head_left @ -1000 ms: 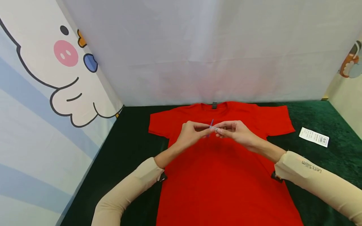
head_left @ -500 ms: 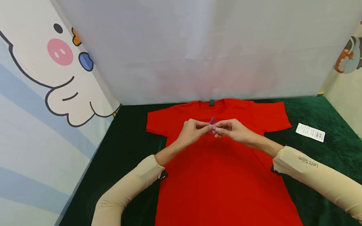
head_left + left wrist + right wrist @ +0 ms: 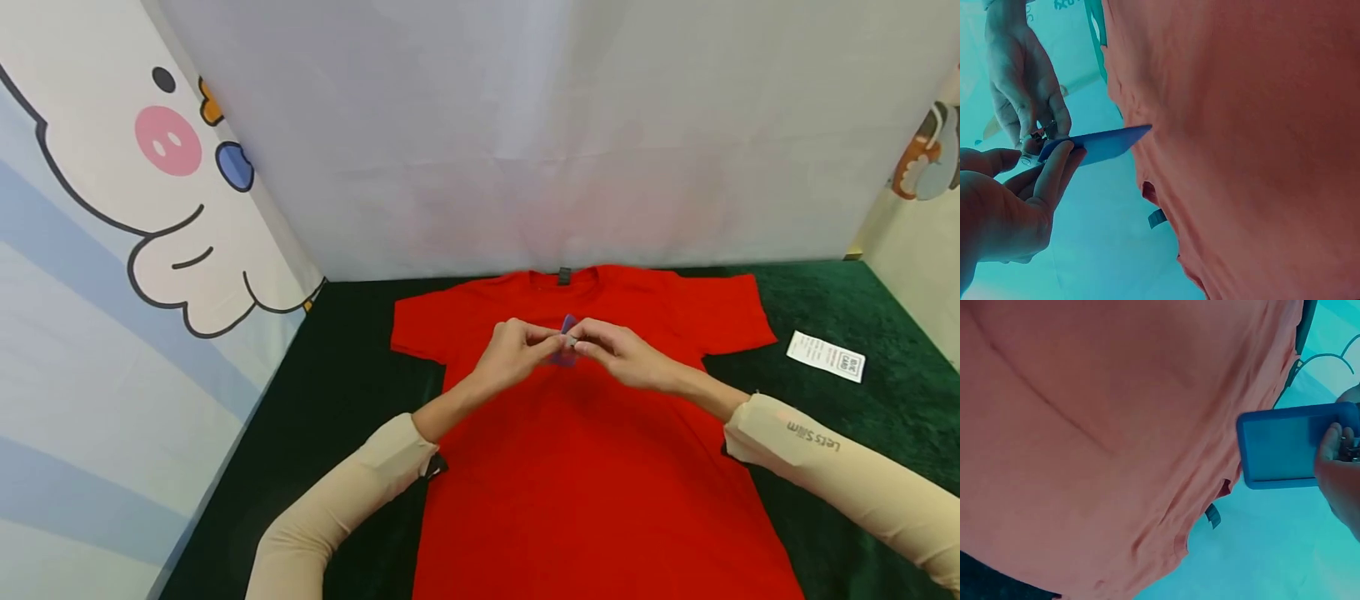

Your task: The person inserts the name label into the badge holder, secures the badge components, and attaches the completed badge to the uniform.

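A flat, blue-purple badge holder [image 3: 1282,447] with rounded corners is held up over the red T-shirt [image 3: 592,483]. My left hand [image 3: 513,352] pinches the holder's top end between thumb and fingers. In the left wrist view the holder [image 3: 1107,144] appears nearly edge-on, pointing away from the fingers. My right hand [image 3: 626,357] meets the left and pinches a small metal clip [image 3: 1038,134] at that same end. Fingers partly hide the clip in the head view. Below both hands, the shirt lies spread out with its collar at the back.
A white printed card [image 3: 825,356] lies on the dark green cloth [image 3: 907,417] right of the shirt. A pale curtain [image 3: 525,125] stands behind the table, and a wall with a cartoon print [image 3: 112,250] rises on the left.
The badge holder has turned from almost edge-on to showing more of its face in the head view. Both hands stay together over the shirt's chest, with small finger shifts at the clip.
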Demonstrator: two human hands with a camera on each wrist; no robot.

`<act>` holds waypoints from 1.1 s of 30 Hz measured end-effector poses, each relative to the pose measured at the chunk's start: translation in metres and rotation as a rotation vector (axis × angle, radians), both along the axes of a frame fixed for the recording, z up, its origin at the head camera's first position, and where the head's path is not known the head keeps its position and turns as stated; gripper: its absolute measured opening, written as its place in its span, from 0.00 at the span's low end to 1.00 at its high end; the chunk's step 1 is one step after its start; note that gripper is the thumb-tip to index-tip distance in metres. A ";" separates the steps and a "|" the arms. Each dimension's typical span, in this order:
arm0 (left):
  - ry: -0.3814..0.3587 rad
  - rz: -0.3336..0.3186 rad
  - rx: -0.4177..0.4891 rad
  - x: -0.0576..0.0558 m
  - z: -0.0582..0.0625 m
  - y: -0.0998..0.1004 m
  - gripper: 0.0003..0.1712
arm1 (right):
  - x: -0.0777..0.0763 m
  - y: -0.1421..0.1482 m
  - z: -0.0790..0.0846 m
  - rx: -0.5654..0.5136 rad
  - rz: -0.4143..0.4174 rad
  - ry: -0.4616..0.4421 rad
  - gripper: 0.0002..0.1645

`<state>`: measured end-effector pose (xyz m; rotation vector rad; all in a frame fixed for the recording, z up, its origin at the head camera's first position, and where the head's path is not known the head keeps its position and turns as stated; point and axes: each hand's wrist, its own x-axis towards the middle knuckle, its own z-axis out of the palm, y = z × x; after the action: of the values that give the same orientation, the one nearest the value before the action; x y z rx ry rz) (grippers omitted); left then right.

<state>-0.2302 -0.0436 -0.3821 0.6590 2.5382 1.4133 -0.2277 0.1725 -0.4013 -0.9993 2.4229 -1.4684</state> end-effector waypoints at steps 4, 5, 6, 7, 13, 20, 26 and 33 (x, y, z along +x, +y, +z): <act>0.021 -0.017 0.025 -0.001 -0.001 0.000 0.16 | -0.002 0.001 -0.005 -0.035 0.023 0.054 0.09; 0.029 -0.022 0.030 -0.001 -0.002 0.000 0.16 | -0.003 0.001 -0.007 -0.043 0.029 0.070 0.08; 0.036 -0.026 0.033 -0.001 -0.002 0.000 0.16 | -0.003 0.001 -0.008 -0.050 0.032 0.089 0.08; 0.045 -0.030 0.036 -0.001 -0.002 0.000 0.16 | -0.004 0.002 -0.009 -0.054 0.033 0.108 0.08; 0.008 -0.039 0.133 -0.005 -0.003 -0.002 0.15 | -0.004 0.005 -0.012 -0.099 0.045 0.137 0.08; 0.056 -0.035 0.123 -0.007 -0.003 -0.007 0.16 | 0.000 0.000 -0.012 -0.100 0.076 0.172 0.07; 0.029 -0.086 0.137 -0.007 -0.001 -0.010 0.20 | 0.004 0.003 -0.005 -0.076 0.031 0.063 0.10; 0.051 -0.057 0.126 -0.005 -0.002 -0.010 0.27 | 0.003 0.008 -0.002 -0.057 -0.035 -0.065 0.14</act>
<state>-0.2352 -0.0539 -0.3842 0.7913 2.4619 1.5656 -0.2248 0.1804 -0.4036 -0.9094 2.3783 -1.5644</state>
